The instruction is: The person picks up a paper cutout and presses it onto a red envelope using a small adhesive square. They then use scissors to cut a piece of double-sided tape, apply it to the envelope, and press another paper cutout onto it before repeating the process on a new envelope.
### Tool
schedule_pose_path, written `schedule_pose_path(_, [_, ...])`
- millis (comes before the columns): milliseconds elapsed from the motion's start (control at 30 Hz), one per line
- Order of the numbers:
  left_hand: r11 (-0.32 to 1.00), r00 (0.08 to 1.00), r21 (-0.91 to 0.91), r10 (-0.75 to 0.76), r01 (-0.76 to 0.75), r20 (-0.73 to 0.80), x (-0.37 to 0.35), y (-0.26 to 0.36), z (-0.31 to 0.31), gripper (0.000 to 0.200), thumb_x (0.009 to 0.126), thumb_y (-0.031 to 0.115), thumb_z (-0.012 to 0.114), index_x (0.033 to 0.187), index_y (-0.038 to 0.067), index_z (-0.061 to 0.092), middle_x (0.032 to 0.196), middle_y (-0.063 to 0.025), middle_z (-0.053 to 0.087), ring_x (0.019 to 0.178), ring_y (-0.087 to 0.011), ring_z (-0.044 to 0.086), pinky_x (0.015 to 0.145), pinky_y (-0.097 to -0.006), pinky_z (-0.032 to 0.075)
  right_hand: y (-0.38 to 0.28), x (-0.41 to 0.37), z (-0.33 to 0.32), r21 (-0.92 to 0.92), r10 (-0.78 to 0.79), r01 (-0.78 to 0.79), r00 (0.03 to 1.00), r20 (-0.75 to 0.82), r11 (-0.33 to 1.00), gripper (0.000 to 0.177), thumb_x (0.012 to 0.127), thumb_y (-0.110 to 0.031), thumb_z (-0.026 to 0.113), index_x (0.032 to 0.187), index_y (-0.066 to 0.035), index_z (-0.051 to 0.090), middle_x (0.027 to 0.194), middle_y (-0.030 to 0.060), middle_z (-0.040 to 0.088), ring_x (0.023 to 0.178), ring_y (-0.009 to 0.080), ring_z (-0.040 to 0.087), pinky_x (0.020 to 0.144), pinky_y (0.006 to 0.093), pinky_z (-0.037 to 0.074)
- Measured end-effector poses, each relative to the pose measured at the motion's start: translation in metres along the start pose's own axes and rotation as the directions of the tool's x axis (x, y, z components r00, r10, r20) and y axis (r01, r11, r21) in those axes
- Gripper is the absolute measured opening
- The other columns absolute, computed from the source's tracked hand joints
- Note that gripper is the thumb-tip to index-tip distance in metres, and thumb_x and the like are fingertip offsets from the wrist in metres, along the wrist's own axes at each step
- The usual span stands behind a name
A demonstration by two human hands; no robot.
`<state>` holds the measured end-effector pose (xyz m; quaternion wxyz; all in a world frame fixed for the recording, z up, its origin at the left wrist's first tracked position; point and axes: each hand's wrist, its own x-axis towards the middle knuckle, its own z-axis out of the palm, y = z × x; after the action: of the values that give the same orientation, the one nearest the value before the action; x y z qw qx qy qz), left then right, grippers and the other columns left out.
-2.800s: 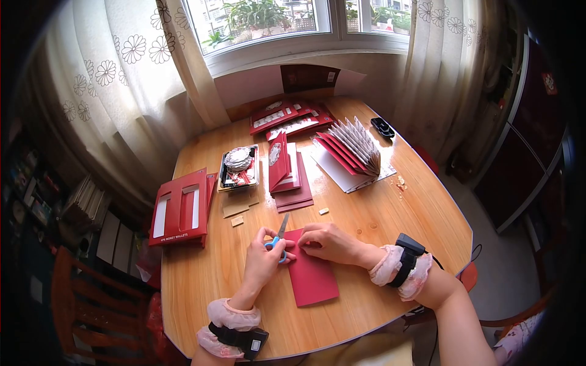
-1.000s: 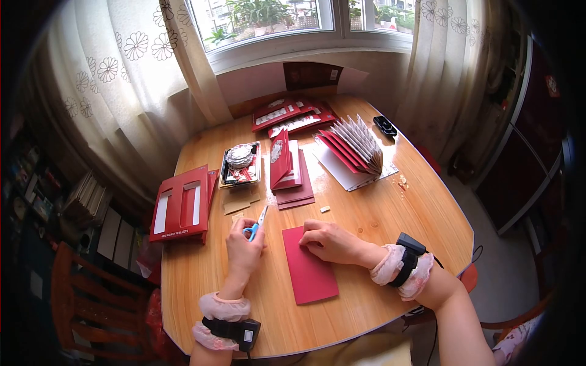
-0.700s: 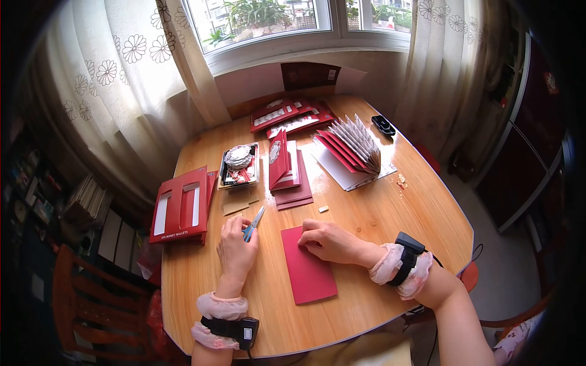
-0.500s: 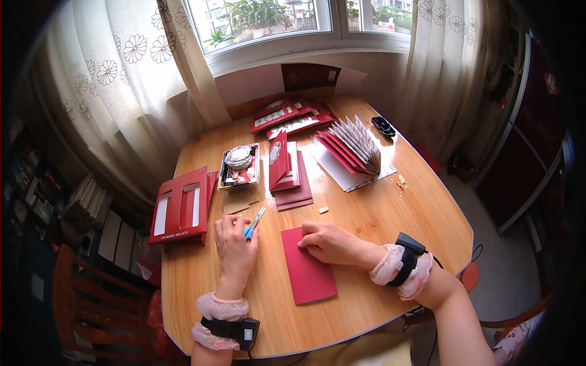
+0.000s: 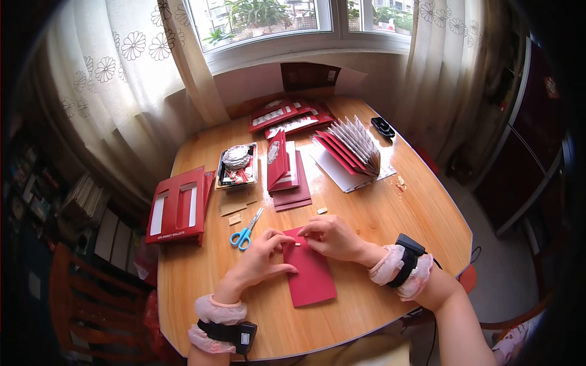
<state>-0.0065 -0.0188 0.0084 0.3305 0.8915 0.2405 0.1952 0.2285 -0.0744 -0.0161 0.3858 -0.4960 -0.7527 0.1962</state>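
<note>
A red card [image 5: 312, 283] lies flat on the table in front of me, a small cream-coloured piece [image 5: 297, 244] on its upper part. My left hand [image 5: 265, 256] reaches over the card's left edge, thumb and fingers apart around that side, holding nothing. Over the card's upper right, my right hand [image 5: 332, 238] has its fingers drawn together in a pinch; whatever is between the fingertips is hidden. Blue-handled scissors [image 5: 242, 238] lie just beyond my left hand. A small pale block [image 5: 322, 211] rests beyond my right hand.
Tan paper pieces [image 5: 235, 208] lie beyond the scissors. Red packs of money wallets [image 5: 178, 207] stand at the left edge. Farther back are a tray [image 5: 229, 185] of paper pieces, folded red cards [image 5: 293, 198], a fanned stack [image 5: 351, 146] and a black object [image 5: 383, 127].
My left hand has left the scissors on the table and moved right to the red card. A small cream piece now shows on the card. My right hand has shifted slightly.
</note>
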Motion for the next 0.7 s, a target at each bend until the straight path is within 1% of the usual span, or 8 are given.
schedule_pose_path(67, [0.999,0.999,-0.043,-0.017,0.019,0.037,0.0,-0.006,-0.004,0.055,0.071,0.026,0.092,0.116,0.006,0.065,0.109,-0.0073,0.058,0.094,-0.018,0.061,0.084,-0.0304,0.053,0.001,0.0,0.001,0.002,-0.02,0.02,1.0,-0.015,1.0,0.009,0.083,-0.012,0.071,0.089,-0.006,0.073,0.094,0.0102,0.067,0.087,0.0289,0.066,0.076,0.0387,0.054])
schedule_pose_path(100, [0.999,0.999,-0.044,-0.017,0.018,0.039,-0.001,-0.009,-0.004,0.055,0.071,0.026,0.092,0.116,0.006,0.065,0.109,-0.0073,0.058,0.094,-0.018,0.061,0.084,-0.0304,0.053,0.0,0.0,0.001,0.002,-0.019,0.019,1.0,-0.015,1.0,0.009,0.083,-0.012,0.071,0.089,-0.006,0.073,0.094,0.0102,0.067,0.087,0.0289,0.066,0.076,0.0387,0.054])
schedule_pose_path(167, [0.996,0.999,-0.088,0.002,0.002,0.04,0.0,-0.012,-0.004,0.054,0.071,0.026,0.092,0.114,0.007,0.065,0.111,-0.0079,0.056,0.093,-0.0177,0.061,0.084,-0.0294,0.052,-0.003,-0.001,0.003,-0.062,-0.116,0.116,0.993,-0.001,0.991,0.009,0.083,-0.013,0.071,0.089,-0.006,0.071,0.092,0.0105,0.066,0.087,0.0301,0.066,0.076,0.0395,0.053])
schedule_pose_path(200, [0.996,0.999,-0.086,0.003,0.0,0.038,0.0,-0.01,-0.004,0.054,0.071,0.026,0.092,0.114,0.007,0.065,0.111,-0.0079,0.056,0.093,-0.0177,0.061,0.084,-0.0294,0.052,-0.003,0.0,0.004,-0.063,-0.118,0.118,0.993,-0.002,0.991,0.009,0.083,-0.013,0.071,0.089,-0.006,0.071,0.092,0.0105,0.066,0.087,0.0301,0.066,0.076,0.0395,0.053])
schedule_pose_path(267, [0.998,1.0,-0.062,-0.003,0.005,0.022,0.001,-0.001,0.0,0.052,0.071,0.027,0.092,0.111,0.007,0.065,0.11,-0.0081,0.055,0.092,-0.0186,0.06,0.084,-0.0303,0.053,-0.003,0.0,0.008,-0.149,-0.175,0.171,0.984,-0.014,0.974,0.009,0.083,-0.01,0.073,0.089,-0.004,0.07,0.089,0.0099,0.065,0.085,0.0299,0.066,0.075,0.0392,0.053])
schedule_pose_path(500, [1.0,1.0,-0.015,-0.002,0.002,0.006,0.003,0.002,0.005,0.05,0.072,0.027,0.091,0.11,0.007,0.065,0.106,-0.008,0.054,0.091,-0.0199,0.06,0.085,-0.0314,0.054,-0.001,0.001,0.009,-0.146,-0.109,0.11,0.994,0.014,0.983,0.008,0.086,-0.01,0.069,0.089,-0.003,0.069,0.091,0.0121,0.063,0.086,0.0324,0.065,0.076,0.0404,0.053])
schedule_pose_path(567, [1.0,1.0,-0.027,-0.005,0.005,0.008,0.002,0.001,0.006,0.05,0.072,0.028,0.091,0.11,0.007,0.065,0.107,-0.0083,0.054,0.092,-0.0201,0.06,0.086,-0.032,0.054,-0.002,0.0,0.01,-0.132,-0.103,0.104,0.995,0.013,0.986,0.009,0.089,-0.011,0.065,0.087,-0.003,0.067,0.09,0.0145,0.061,0.087,0.0333,0.063,0.077,0.042,0.052])
schedule_pose_path(700, [0.999,1.0,-0.039,-0.003,0.003,0.003,0.002,0.001,0.006,0.051,0.072,0.028,0.091,0.11,0.007,0.065,0.108,-0.0085,0.054,0.092,-0.0201,0.06,0.086,-0.0324,0.054,-0.001,0.002,0.011,-0.197,-0.156,0.16,0.987,0.038,0.967,0.009,0.09,-0.01,0.062,0.089,-0.002,0.065,0.092,0.0148,0.061,0.09,0.0323,0.062,0.078,0.0416,0.052])
